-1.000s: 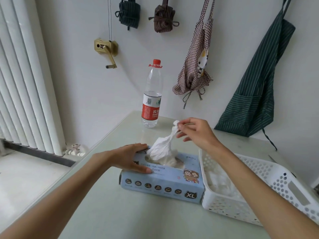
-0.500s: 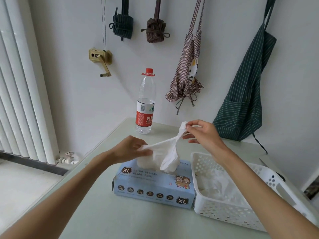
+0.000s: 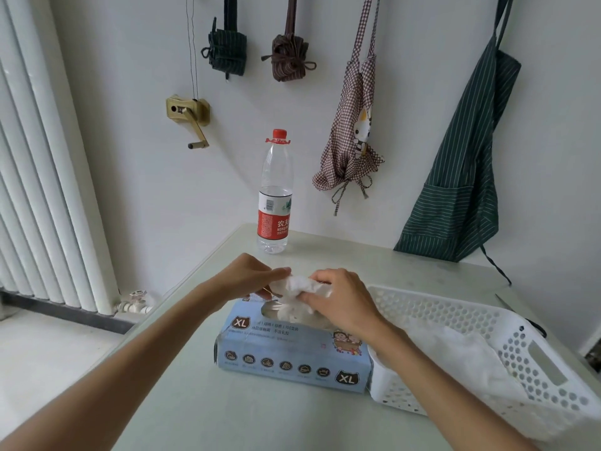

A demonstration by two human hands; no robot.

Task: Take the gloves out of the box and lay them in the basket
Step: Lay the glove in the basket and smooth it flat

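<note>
Currently both hands, left hand (image 3: pixel 248 281) and right hand (image 3: pixel 341 299), each grip pinching the crumpled glove (image 3: pixel 300 284) just above the box (image 3: pixel 292 356) opening: extraction step; next, probably carry it to the basket (image 3: pixel 536 362).

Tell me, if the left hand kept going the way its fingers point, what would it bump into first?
Probably the bunched white glove, which the left hand already touches at its fingertips above the box. Just beyond it comes the right hand, though depth is hard to judge.

One head-worn camera looks forward and down, close over the table (image 3: pixel 201 402); the wall (image 3: pixel 136 76) fills twelve o'clock.
</note>
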